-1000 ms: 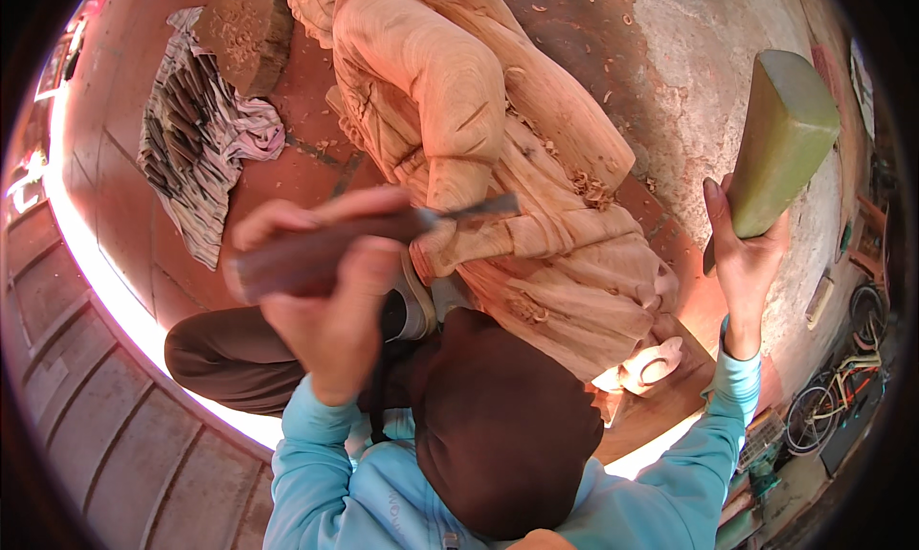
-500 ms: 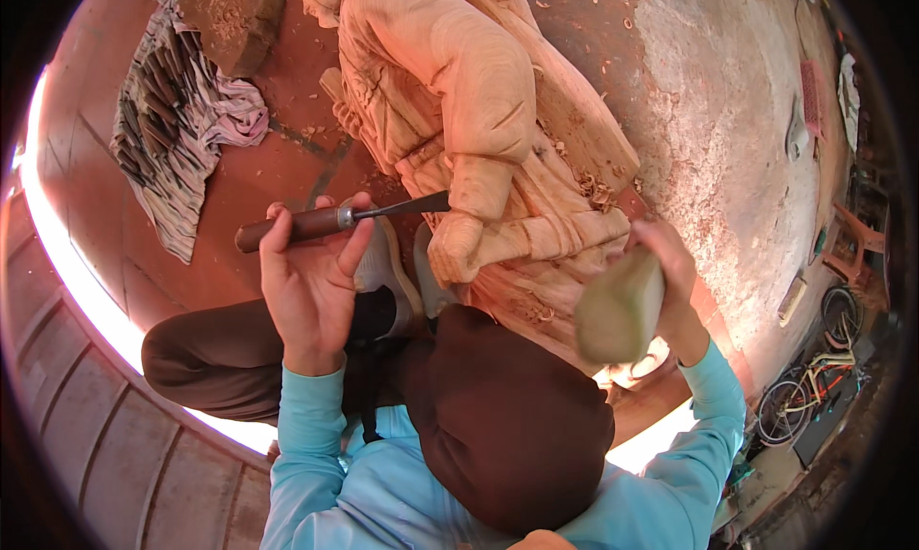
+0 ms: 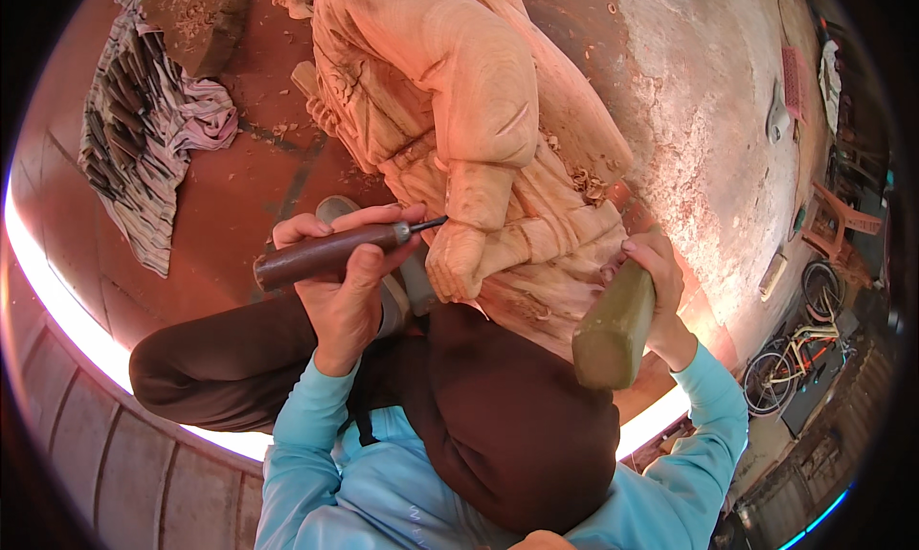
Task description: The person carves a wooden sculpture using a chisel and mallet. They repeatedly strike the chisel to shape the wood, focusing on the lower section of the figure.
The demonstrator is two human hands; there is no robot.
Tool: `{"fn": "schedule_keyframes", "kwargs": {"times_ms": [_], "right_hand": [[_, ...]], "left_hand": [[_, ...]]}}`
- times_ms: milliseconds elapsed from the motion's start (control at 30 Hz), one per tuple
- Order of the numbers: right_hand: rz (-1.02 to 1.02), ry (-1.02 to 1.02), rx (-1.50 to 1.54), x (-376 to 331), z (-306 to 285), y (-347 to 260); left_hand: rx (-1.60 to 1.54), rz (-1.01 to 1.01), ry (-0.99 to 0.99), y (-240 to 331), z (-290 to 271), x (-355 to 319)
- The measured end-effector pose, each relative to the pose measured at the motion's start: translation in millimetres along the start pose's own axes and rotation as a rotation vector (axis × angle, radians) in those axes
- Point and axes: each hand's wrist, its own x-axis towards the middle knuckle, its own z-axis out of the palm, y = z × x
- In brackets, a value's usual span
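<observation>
My left hand (image 3: 343, 315) grips a wood chisel (image 3: 325, 253) by its dark brown handle, fingers over the top and thumb below. The blade points right, its tip at the carved fist (image 3: 456, 261) of a large pale wooden statue (image 3: 479, 100); whether it touches the wood I cannot tell. In my right hand (image 3: 663, 287) is a greenish block-shaped mallet (image 3: 613, 335), its thick end toward me, held right of the chisel over the statue's lower part. The statue lies in front of my knees.
A striped cloth (image 3: 158, 205) with several chisels (image 3: 124, 100) lies at the left, beside a wooden block (image 3: 201, 23) strewn with shavings. Curled shavings (image 3: 589, 184) rest on the statue. A bicycle (image 3: 799, 344) and a reddish chair (image 3: 838, 224) stand far right.
The chisel has turned in my left hand and its blade now looks narrower, the tip lower near the carved fist. The mallet, blurred before, has come down slightly and is steadier.
</observation>
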Motion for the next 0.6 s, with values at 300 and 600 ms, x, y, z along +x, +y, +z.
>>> {"fn": "schedule_keyframes", "kwargs": {"times_ms": [300,600], "right_hand": [[0.023,-0.02,0.001,-1,1,1],[0.014,-0.015,-0.04,-1,1,3]], "left_hand": [[0.222,0.192,-0.198,-7,0,21],[0.375,0.318,-0.359,-9,-8,35]]}}
